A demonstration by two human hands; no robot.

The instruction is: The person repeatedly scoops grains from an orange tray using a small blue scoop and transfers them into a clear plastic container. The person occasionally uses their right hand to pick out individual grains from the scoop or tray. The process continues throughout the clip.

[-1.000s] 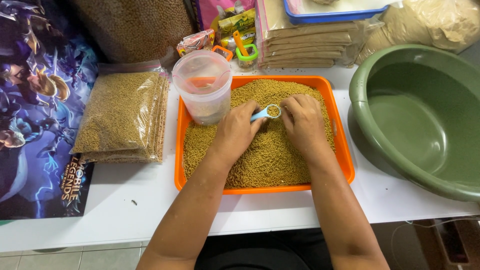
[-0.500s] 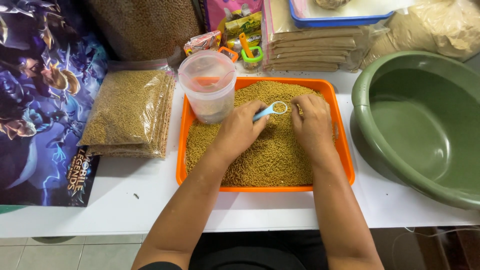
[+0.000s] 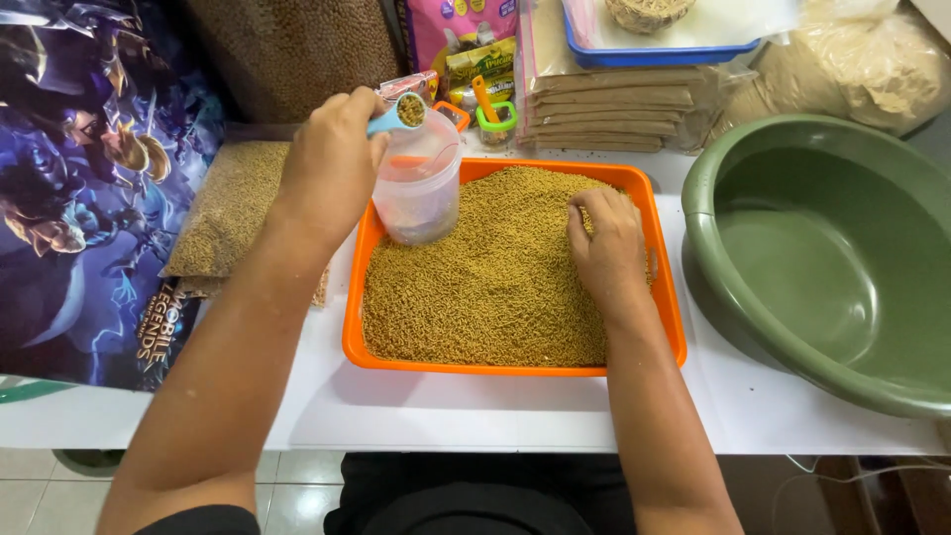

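Left hand [image 3: 332, 163] fingers curled and pinched tight on the handle of a small light-blue plastic measuring scoop [image 3: 398, 114], bowl end heaped with golden-brown pellets, held level so nothing spills, right over the open mouth of a clear plastic tub-shaped container [image 3: 421, 188]; scoop sits above the rim, contact with it can't be told. Container stands upright in the far-left corner of the shallow orange rectangular plastic tray [image 3: 515, 367], seated in the pellet layer, likely so strays drop back into the tray; an orange tint shows through its clear wall, fill level unclear. Right hand [image 3: 606, 243] lies palm-down on the bed of golden-brown pellets [image 3: 490, 282], fingers bent and loosely together, tips dug lightly into the grain near the tray's far-right part, holding nothing visible; probably bracing or raking. Tray sits on the white tabletop [image 3: 475, 411], close in front of the body, within easy reach of both arms. Just left of the tray, a flat clear bag of similar pellets [image 3: 223, 213], partly under the left forearm. Right of the tray, a large green round plastic basin [image 3: 832, 258], nothing in it, rim nearly touching the tray. Behind: a stack of flat brown packets [image 3: 599, 104], small colourful jars and pouches [image 3: 475, 79]. Far left, a purple printed poster [image 3: 84, 188].
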